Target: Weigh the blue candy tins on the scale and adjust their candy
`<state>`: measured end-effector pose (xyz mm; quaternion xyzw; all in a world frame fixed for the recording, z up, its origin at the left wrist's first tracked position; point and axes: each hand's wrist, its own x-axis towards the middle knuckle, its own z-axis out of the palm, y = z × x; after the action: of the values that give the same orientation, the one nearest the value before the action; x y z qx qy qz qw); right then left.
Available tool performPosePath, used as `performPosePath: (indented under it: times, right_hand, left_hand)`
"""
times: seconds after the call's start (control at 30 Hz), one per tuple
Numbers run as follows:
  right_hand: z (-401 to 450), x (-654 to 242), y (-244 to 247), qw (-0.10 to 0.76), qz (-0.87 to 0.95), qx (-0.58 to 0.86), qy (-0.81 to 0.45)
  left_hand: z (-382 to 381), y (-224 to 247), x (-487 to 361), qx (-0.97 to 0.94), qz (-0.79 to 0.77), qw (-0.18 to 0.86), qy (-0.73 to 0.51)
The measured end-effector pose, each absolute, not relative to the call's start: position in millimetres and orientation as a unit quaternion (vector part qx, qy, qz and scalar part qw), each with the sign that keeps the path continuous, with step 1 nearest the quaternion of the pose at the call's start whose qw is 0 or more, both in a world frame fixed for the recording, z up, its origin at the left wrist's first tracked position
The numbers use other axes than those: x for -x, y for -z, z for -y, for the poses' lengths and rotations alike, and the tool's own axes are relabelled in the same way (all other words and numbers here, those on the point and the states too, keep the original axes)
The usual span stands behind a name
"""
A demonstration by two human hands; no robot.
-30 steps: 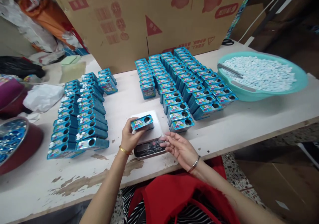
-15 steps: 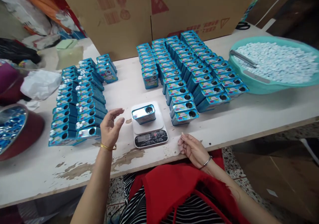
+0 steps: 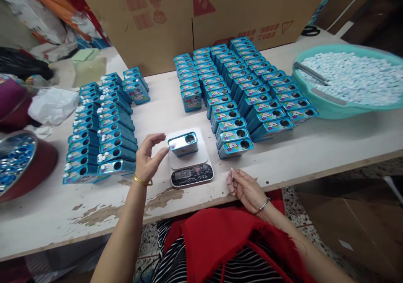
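Note:
A blue tin [image 3: 183,144] with a round hole in its silvery top stands upright on a white digital scale [image 3: 192,174]. The scale's display seems to read 1538, perhaps with a decimal point. Just left of the tin is my left hand [image 3: 150,157], thumb and fingers apart, holding nothing and close to the tin's left end. My right hand [image 3: 245,188] rests near the table's front edge, right of the scale. Its fingers are curled with thumb and forefinger together; what they hold, if anything, is hidden.
Rows of blue tins [image 3: 234,148] stand right of the scale; more tins [image 3: 117,165] with white candies on some tops stand left. A turquoise basin [image 3: 333,106] of pale candies holds a grey tool [image 3: 311,74]. A red bowl [image 3: 44,161] holds blue wrapped pieces. A cardboard box [image 3: 170,39] stands behind.
My left hand has moved right, closer to the tin on the scale. The display has gone from about zero to a larger number. My right hand has hardly moved.

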<state>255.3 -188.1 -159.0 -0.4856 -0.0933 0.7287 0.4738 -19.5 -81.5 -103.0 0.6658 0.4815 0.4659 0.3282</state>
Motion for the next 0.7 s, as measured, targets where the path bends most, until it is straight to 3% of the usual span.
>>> performPosePath:
  times: [0.3, 0.5, 0.7]
  right_hand:
    - [187.9, -251.5, 154.3, 0.442, 0.159, 0.537, -0.701]
    - [139.0, -215.6, 90.1, 0.514, 0.497, 0.496, -0.493]
    - [82.2, -183.4, 70.9, 0.539, 0.614, 0.454, -0.355]
  left_hand:
    - [73.2, 91.8, 6.8, -0.757, -0.456, 0.282, -0.375]
    - [80.1, 97.2, 9.8, -0.747, -0.474, 0.271, -0.38]
    - [95.5, 99.1, 22.8, -0.732, -0.492, 0.26, -0.392]
